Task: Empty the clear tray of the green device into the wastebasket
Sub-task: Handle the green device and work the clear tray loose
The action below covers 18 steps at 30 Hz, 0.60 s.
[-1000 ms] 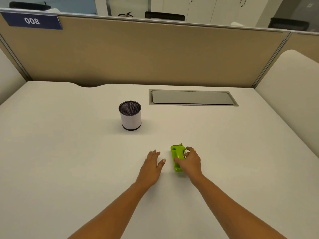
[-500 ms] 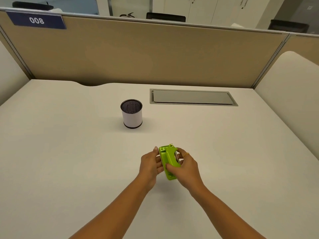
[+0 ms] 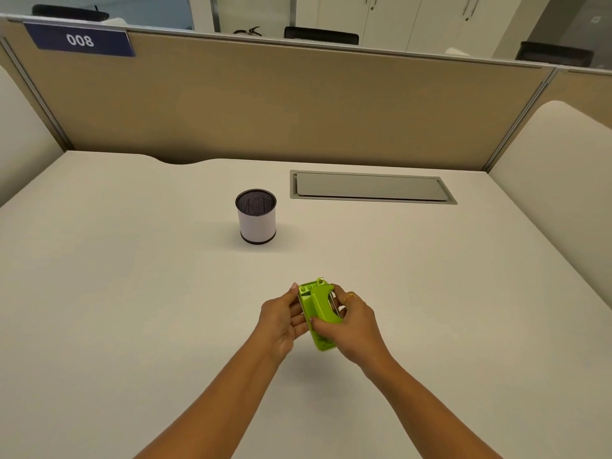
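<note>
The green device (image 3: pixel 318 309), a small bright-green hole punch, is held just above the white desk (image 3: pixel 132 293) near its front middle, tilted onto its side. My right hand (image 3: pixel 354 326) grips it from the right, thumb over the lever. My left hand (image 3: pixel 281 316) holds its left side, fingers against the base. The clear tray on its underside is hidden from me. The wastebasket (image 3: pixel 256 216), a small white cylinder with a black mesh inside, stands upright farther back and to the left of my hands.
A grey cable hatch (image 3: pixel 371 187) is set flush into the desk at the back right. Tan partition walls (image 3: pixel 298 104) close off the back and both sides. A blue "008" sign (image 3: pixel 79 39) hangs at the top left.
My right hand lifted the green device off the desk and tipped it on its side. My left hand, flat on the desk before, came over and took hold of it.
</note>
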Available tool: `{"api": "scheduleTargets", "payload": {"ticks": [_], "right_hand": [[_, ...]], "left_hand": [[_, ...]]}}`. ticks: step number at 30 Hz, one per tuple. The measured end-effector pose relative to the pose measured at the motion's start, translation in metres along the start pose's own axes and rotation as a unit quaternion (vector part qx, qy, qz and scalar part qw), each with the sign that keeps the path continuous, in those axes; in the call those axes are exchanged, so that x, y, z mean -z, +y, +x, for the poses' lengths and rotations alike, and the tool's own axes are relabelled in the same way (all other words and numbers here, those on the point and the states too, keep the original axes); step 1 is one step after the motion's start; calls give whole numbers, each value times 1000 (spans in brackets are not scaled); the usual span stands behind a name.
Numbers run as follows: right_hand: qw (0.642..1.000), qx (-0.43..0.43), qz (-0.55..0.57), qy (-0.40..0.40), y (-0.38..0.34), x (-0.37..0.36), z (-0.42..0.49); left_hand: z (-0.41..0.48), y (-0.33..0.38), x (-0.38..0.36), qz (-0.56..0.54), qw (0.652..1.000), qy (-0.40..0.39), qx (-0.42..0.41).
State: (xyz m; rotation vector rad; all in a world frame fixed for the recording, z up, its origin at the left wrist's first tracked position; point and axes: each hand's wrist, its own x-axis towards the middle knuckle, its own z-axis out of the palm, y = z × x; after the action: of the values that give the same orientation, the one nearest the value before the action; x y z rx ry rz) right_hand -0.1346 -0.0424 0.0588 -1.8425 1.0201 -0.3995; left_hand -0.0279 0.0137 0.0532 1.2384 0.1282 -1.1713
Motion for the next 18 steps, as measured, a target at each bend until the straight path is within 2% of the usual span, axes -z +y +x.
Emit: {"api": "scheduleTargets", "payload": {"ticks": [18], "right_hand": [[999, 20, -22, 14, -10, 0, 1]], "left_hand": [[-4, 7, 1, -61, 998, -9, 22]]}}
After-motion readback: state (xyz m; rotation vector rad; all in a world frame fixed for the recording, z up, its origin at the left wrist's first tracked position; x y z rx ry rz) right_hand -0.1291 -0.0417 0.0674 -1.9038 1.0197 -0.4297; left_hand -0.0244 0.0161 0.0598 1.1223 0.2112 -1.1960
